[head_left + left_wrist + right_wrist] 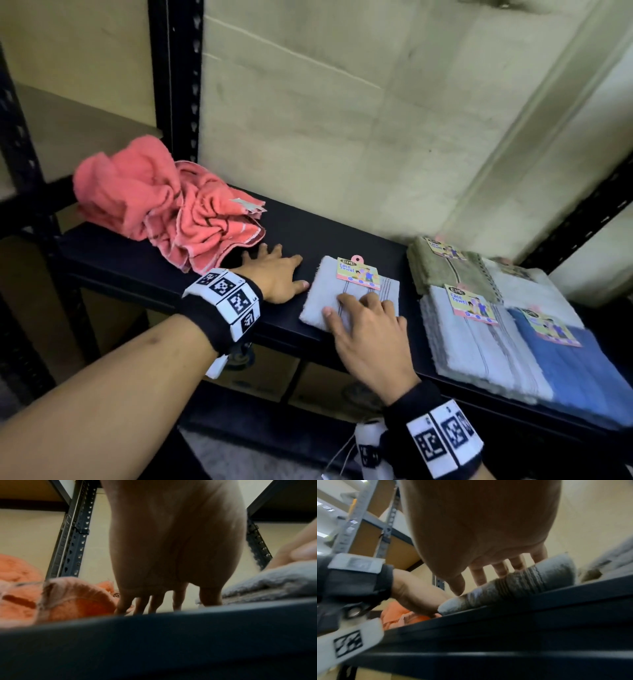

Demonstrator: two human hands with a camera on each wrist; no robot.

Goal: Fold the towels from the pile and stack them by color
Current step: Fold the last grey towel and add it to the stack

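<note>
Black metal shelf [346, 219] carries everything, w/ a pale wall [342, 102] behind. Far right: folded stacks [486, 346] touching each other, w/ grey, blue, olive & pale towels, paper tags on top. Far left: pile of crumpled pink towels [161, 202], unfolded, against the upright post [178, 78]. Between pile & stacks, near shelf's front edge, lies one folded grey towel [329, 294] w/ dark stripes & a "Face Towel" card tag [358, 273]. Right hand [368, 337] lies flat on that towel's near half, fingers straight & spread, pressing down, not pinching. Left hand [275, 275] rests palm-down on bare shelf just left of grey towel, fingers spread, holding nothing, fingertips close to pink pile's edge. Both wrists wear black bands w/ marker tags [226, 301]
</note>
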